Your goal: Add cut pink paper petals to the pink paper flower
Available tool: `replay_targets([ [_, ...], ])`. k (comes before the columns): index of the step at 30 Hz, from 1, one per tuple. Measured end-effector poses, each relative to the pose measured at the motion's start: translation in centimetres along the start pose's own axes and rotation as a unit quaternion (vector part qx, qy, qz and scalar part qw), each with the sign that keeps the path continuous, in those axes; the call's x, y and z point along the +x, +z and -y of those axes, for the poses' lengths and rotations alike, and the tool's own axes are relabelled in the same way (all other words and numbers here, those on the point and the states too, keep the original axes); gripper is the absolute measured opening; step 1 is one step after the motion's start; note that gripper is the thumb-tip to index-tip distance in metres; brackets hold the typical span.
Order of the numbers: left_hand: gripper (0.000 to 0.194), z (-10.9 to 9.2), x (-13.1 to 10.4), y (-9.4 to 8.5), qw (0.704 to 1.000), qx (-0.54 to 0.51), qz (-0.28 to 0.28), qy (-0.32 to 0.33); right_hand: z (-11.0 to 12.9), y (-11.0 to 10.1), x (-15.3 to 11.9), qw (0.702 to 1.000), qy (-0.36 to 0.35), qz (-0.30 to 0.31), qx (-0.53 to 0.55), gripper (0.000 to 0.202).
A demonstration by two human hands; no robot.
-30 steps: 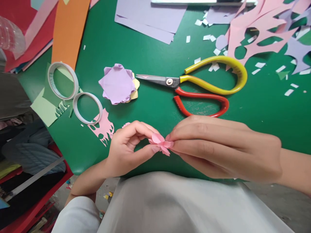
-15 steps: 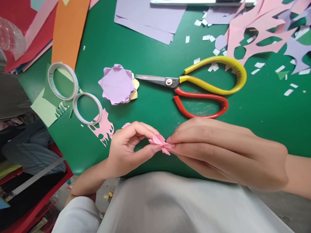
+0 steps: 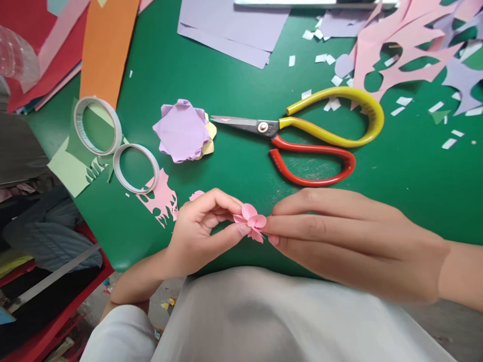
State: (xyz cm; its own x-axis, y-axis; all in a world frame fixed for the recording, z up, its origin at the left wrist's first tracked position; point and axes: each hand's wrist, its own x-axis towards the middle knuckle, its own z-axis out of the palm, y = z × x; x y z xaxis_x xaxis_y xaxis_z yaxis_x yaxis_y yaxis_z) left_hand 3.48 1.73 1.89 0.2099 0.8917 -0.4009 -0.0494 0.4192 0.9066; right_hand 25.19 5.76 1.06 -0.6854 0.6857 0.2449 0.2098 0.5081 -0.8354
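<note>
A small pink paper flower (image 3: 256,221) with rounded petals is held over the green table's near edge. My left hand (image 3: 207,229) pinches it between thumb and forefinger from the left. From the right, the fingertips of my right hand (image 3: 339,234) press together at the flower's right petals. Beyond my hands lie scissors (image 3: 267,128) with yellow and red handles, their tips beside a purple folded paper piece (image 3: 181,131) that has yellow paper (image 3: 210,140) under its right side. Another bit of pink paper (image 3: 196,195) shows just behind my left hand.
Two tape rolls (image 3: 119,128) (image 3: 156,176) rest at the left near green scraps (image 3: 71,168) and a pink scrap (image 3: 162,196). Orange paper (image 3: 107,50), purple sheets (image 3: 230,30) and a clear bottle (image 3: 17,58) stand farther back. Pink cut-outs (image 3: 403,35) lie top right.
The pink flower has turned, so its rounded petals face up more openly. My right hand has shifted slightly, its fingers lower and rearranged at the petals. My left hand has barely moved.
</note>
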Motion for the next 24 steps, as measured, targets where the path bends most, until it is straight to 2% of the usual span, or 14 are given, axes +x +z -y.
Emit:
replay_targets([
  [5, 0.012, 0.1, 0.1, 0.2, 0.999, 0.026, -0.029, -0.003, -0.1, 0.3, 0.1, 0.991, -0.107, -0.037, -0.074, 0.023],
  [8, 0.012, 0.1, 0.2, 0.3, 0.999, 0.023, -0.032, 0.0, -0.5, 0.7, 0.2, 0.989, -0.121, -0.037, -0.083, 0.021],
  [12, 0.011, 0.2, 0.3, 0.3, 0.999, 0.016, -0.035, -0.001, -1.2, 1.3, 0.3, 0.992, -0.097, -0.084, -0.012, 0.021],
  [17, 0.01, 0.2, 0.2, -0.1, 0.999, -0.005, -0.034, -0.003, -1.6, 1.1, 0.6, 0.997, -0.044, -0.048, 0.039, 0.016],
  [24, 0.009, 0.0, 0.2, -0.1, 0.998, 0.038, -0.051, 0.022, -1.6, 1.3, 0.5, 0.996, 0.016, -0.067, 0.054, 0.019],
])
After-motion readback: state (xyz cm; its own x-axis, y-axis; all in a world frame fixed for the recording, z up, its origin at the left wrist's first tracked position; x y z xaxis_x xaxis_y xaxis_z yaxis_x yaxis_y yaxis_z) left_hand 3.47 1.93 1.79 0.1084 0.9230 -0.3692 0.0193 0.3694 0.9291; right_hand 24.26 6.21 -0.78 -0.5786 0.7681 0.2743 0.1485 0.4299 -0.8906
